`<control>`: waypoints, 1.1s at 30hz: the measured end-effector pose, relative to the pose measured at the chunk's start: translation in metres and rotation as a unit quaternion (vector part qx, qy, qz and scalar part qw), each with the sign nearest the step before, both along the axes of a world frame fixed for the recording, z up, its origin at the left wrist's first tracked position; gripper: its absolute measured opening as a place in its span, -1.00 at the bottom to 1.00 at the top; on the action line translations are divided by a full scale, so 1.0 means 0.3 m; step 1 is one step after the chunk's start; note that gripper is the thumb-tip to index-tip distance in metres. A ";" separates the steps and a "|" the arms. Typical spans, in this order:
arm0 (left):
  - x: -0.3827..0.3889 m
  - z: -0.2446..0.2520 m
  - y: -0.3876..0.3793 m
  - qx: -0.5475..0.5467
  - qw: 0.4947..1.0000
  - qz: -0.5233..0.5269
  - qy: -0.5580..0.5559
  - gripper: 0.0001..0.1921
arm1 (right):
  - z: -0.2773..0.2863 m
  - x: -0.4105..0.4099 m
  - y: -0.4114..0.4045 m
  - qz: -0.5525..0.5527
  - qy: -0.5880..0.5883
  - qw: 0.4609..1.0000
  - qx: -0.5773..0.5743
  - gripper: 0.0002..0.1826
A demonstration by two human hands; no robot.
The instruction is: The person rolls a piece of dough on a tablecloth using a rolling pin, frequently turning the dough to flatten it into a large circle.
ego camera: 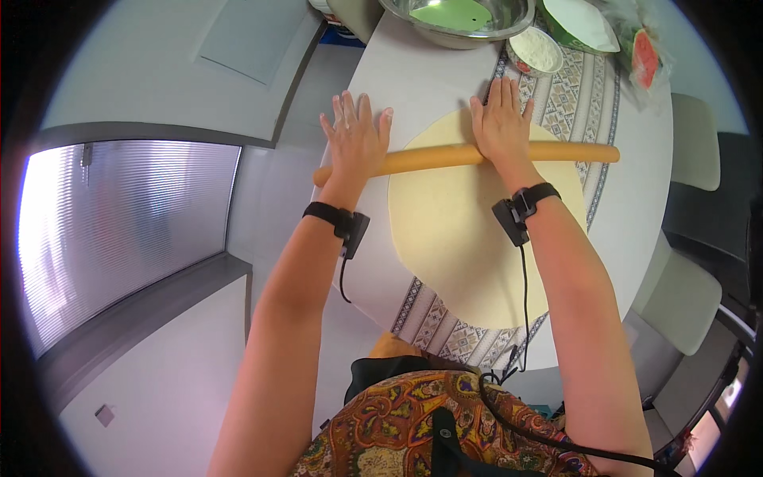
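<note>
A large sheet of pale yellow dough (459, 232) lies flat on the table, rolled out thin. Across its far part rests a long wooden rolling pin (432, 158), with both ends reaching past the dough. My left hand (356, 137) presses on the pin near its left end, palm down, fingers spread and pointing away from me; whitish flour marks the fingers. My right hand (503, 122) lies palm down over the pin right of its middle, its fingers extended beyond it and the thumb apart. Neither hand is wrapped around the pin.
A steel bowl (459, 36) with a green inside stands at the far edge, beside a small bowl of white flour (535, 50). Cut watermelon (645, 59) in plastic is at far right. A patterned runner (471, 343) crosses the white table (641, 197). A cable (526, 310) hangs from my right wrist strap.
</note>
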State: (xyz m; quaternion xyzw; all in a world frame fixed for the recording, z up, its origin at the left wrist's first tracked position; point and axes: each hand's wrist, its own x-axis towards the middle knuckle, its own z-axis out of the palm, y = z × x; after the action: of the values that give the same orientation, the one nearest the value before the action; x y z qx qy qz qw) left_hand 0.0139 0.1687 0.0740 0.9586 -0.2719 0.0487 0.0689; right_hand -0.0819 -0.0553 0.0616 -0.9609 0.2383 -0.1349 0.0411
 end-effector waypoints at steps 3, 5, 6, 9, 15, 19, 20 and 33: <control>-0.082 -0.021 0.047 -0.050 0.995 -0.054 -0.067 -0.37 | 0.016 -0.098 0.047 0.050 -0.015 0.999 0.004 -0.32; -0.219 -0.021 0.112 -0.035 0.997 -0.068 -0.026 -0.36 | 0.027 -0.233 0.104 0.060 0.016 0.998 0.010 -0.31; -0.295 -0.004 0.149 -0.021 0.996 -0.082 0.009 -0.34 | 0.045 -0.309 0.136 0.069 0.042 0.997 0.014 -0.29; -0.503 0.024 0.260 -0.069 0.990 -0.119 0.036 -0.34 | 0.077 -0.545 0.211 0.110 0.021 0.990 0.088 -0.25; -0.764 0.046 0.471 -0.093 0.969 -0.148 0.173 -0.33 | 0.109 -0.911 0.248 0.156 0.124 0.969 0.148 -0.25; -0.559 0.073 0.339 -0.111 0.991 -0.046 0.060 -0.40 | 0.121 -0.737 0.003 0.025 0.006 1.000 0.004 -0.33; -0.547 0.047 0.338 -0.055 0.997 -0.031 0.042 -0.41 | 0.101 -0.739 -0.012 0.023 0.008 1.000 0.006 -0.33; -1.047 0.053 0.644 -0.014 0.983 -0.166 0.082 -0.39 | 0.133 -1.314 0.120 0.045 0.114 0.987 0.107 -0.40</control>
State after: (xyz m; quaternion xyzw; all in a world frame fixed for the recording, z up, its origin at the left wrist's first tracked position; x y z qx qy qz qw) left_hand -0.3001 0.3617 0.0899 0.8998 -0.4200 -0.0388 0.1117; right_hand -0.4761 -0.0194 0.1016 -0.9697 0.2111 0.0036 0.1228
